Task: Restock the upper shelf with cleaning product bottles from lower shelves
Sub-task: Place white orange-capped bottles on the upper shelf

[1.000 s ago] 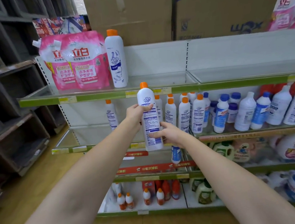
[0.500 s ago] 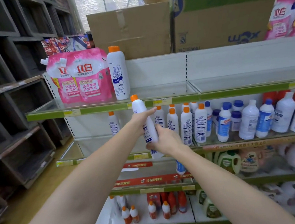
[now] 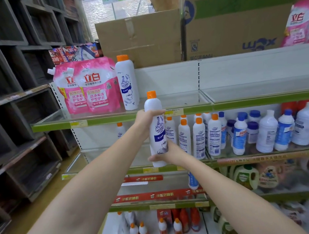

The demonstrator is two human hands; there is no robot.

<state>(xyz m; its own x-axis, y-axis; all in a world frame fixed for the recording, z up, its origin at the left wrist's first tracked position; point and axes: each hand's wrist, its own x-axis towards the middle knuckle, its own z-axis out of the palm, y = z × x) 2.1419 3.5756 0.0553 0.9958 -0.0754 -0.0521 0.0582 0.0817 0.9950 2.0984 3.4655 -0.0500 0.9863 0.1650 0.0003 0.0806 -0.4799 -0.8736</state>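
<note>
While the upper shelf (image 3: 112, 118) bears pink pouches (image 3: 89, 87) and one bottle (image 3: 127, 83), both hands grip an upright held bottle (image 3: 155, 128) before its edge: left hand (image 3: 146, 118) high, right hand (image 3: 169, 153) apparently cupping the base.

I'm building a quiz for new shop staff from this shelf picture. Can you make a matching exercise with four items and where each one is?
Things:
1. held bottle
2. pink pouches
3. cardboard box
4. blue-capped bottles

Places:
A. on top of the shelving unit
B. upper shelf, left end
C. second shelf, right part
D. between the left hand and the right hand

Pairs: 1-D, 2-B, 3-A, 4-C
</note>
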